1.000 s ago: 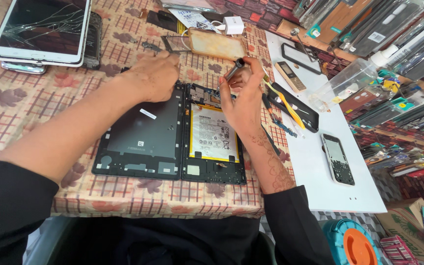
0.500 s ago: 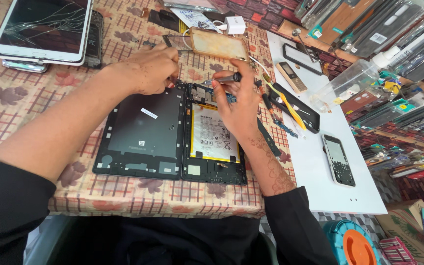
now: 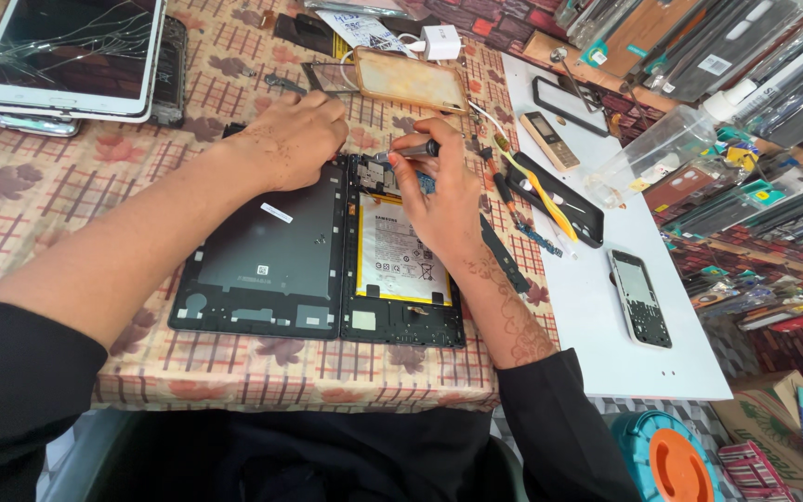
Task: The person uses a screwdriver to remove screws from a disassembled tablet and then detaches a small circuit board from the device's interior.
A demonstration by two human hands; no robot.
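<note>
- Checked cloth with brown leaf shapes covers the table, and it hangs a little over the near edge.
- An opened tablet lies flat in the middle of the cloth, with its dark back cover on the left and its white battery on the right.
- The left hand rests on the top edge of the tablet, fingers curled down and holding nothing.
- The right hand pinches a small screwdriver between thumb and fingers, and its tip sits at the top of the tablet, just above the battery.
- A tablet with a cracked screen lies on a stack at the far left corner.
- A tan phone case and a white charger plug lie behind the hands.
- A white board sits to the right of the cloth, with a small phone and a black tray with a yellow tool on it.
- Packets of phone parts fill the far right side.
</note>
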